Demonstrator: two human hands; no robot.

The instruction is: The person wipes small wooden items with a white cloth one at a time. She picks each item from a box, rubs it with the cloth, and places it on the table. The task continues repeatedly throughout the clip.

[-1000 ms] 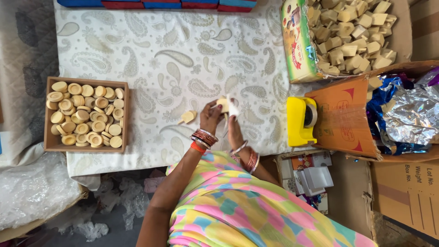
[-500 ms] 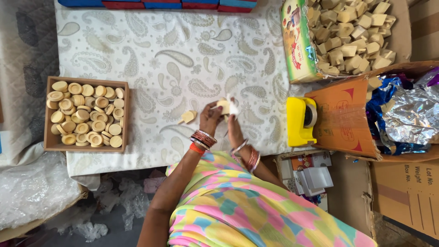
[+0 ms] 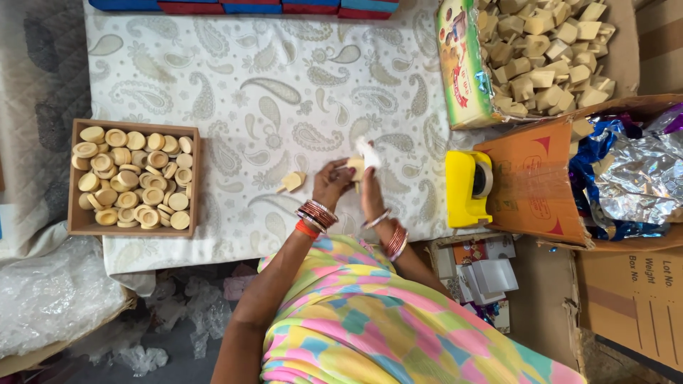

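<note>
My left hand (image 3: 331, 180) and my right hand (image 3: 368, 175) meet over a paisley-patterned cloth (image 3: 235, 85) and together hold a small pale wooden piece (image 3: 354, 164). A white wrap covers a finger of my right hand. Both wrists carry bangles. Another small wooden piece (image 3: 292, 181) lies on the cloth just left of my left hand.
A wooden tray (image 3: 80, 229) of several round wooden discs sits at the left. A cardboard box (image 3: 626, 50) of wooden blocks stands at the top right. A yellow tape dispenser (image 3: 466, 188) sits right of my hands, beside an orange box flap (image 3: 533, 178) and foil wrap (image 3: 633, 178).
</note>
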